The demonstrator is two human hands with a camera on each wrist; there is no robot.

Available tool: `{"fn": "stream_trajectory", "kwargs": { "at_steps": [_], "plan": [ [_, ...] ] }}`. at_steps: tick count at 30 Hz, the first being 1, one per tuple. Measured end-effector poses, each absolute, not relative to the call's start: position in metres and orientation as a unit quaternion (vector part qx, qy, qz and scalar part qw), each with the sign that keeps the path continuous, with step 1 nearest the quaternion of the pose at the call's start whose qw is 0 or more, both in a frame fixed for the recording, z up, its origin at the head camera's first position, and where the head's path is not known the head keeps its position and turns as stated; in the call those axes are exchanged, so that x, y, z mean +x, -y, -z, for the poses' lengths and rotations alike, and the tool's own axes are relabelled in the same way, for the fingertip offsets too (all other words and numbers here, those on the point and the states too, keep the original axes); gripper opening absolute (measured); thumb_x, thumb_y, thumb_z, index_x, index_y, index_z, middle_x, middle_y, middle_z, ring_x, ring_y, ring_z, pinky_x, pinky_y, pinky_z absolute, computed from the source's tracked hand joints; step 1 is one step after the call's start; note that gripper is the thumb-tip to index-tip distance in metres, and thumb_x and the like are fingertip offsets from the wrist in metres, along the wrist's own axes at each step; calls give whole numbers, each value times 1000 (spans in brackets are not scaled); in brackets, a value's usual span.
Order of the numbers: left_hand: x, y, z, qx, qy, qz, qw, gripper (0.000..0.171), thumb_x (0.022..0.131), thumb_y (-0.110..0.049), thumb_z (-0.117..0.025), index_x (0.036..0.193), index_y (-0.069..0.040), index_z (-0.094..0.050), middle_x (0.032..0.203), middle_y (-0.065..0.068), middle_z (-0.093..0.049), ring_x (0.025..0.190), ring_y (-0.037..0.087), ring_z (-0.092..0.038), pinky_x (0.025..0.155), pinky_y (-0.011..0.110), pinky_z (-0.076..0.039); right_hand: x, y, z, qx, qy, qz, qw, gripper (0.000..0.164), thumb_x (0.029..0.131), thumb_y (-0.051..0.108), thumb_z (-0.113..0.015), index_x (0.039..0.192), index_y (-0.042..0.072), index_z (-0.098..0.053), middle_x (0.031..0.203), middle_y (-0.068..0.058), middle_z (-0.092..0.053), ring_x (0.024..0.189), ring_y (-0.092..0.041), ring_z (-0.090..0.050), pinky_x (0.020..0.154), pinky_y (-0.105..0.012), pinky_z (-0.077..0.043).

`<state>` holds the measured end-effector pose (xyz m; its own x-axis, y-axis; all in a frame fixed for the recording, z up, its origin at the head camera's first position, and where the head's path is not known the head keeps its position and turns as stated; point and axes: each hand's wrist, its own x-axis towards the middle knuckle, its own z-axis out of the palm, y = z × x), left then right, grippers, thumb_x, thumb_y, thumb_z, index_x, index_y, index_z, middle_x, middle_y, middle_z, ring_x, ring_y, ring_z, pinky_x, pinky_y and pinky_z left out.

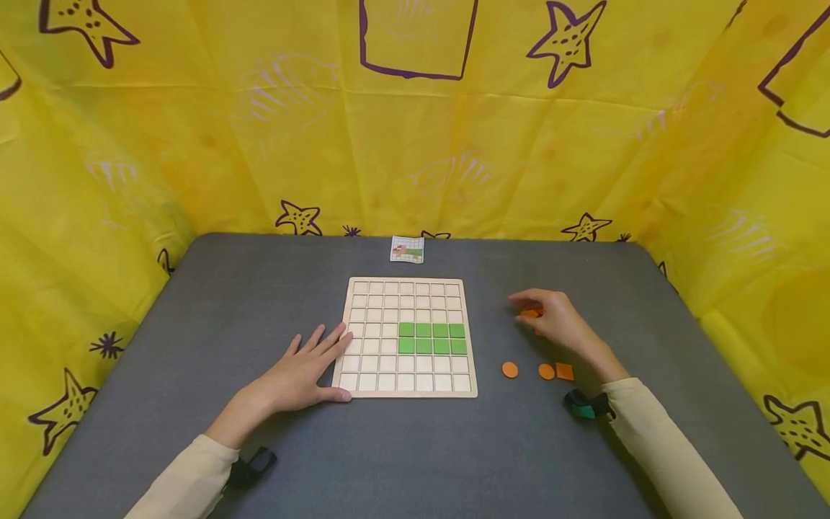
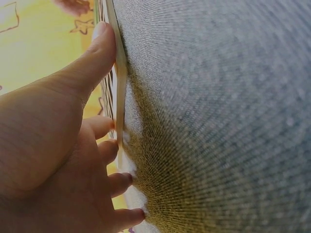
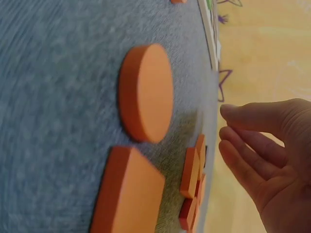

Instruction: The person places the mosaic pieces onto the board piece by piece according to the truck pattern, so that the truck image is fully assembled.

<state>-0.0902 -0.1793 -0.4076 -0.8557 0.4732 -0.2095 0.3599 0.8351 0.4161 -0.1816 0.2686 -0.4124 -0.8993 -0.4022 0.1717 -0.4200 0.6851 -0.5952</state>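
My left hand [image 1: 293, 377] lies with spread fingers along the left edge of a pale wooden grid board [image 1: 473, 386]; thumb and fingertips touch its rim. Green square tiles [image 1: 423, 330] fill two rows at the board's right side. To the right of the board, my right hand [image 1: 559, 318] hovers over a cluster of orange tiles [image 1: 532, 313], partly hidden by it. In the right wrist view its thumb and bent fingers stand slightly apart, with nothing visible between them. Nearer me lie two orange discs [image 1: 509, 370] and an orange square tile [image 1: 564, 371].
A small printed card [image 1: 407, 250] with a grid picture lies beyond the board near the table's far edge. Yellow patterned cloth [image 1: 415, 130] hangs behind and at both sides of the grey table [image 1: 415, 454].
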Motion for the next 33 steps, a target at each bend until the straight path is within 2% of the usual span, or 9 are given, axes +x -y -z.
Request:
{"fn": "stream_trajectory", "kwargs": {
  "at_steps": [2,7,11,22,33],
  "plan": [
    [-90,180,408,221,-946,-184,152,98,82,-54,-71,156,-9,-25,163,14,-15,145,49,-10,109,71,-6,-183,-271,413,221,919,-326,13,37,82,-1,-76,118,0,-69,109,-16,-71,96,-29,-68,64,-29,-56],
    [-91,180,408,223,-946,-184,150,98,82,-54,-71,156,-9,-24,163,14,-15,145,49,-10,109,71,-6,-185,-278,416,210,923,-323,13,36,83,-1,-76,118,-2,-69,111,-16,-71,100,-31,-67,79,-43,-56],
    [-91,180,407,224,-946,-183,149,98,82,-55,-70,156,-9,-25,163,14,-15,145,49,-10,109,71,-7,-186,-282,416,206,925,-321,13,35,83,0,-76,117,-3,-68,112,-18,-70,101,-34,-67,85,-47,-53],
    [-90,179,406,221,-946,-179,155,100,81,-57,-71,156,-9,-25,163,14,-16,145,49,-10,109,71,-7,-184,-286,416,213,931,-295,5,34,84,-3,-73,117,-5,-68,112,-21,-69,100,-36,-66,86,-50,-52],
    [-90,179,406,224,-946,-180,151,99,82,-56,-71,156,-9,-25,163,14,-16,145,49,-11,109,72,-8,-184,-282,416,251,925,-284,-5,33,84,-5,-72,116,-3,-68,111,-17,-70,99,-32,-66,84,-48,-54]
  ]
}}
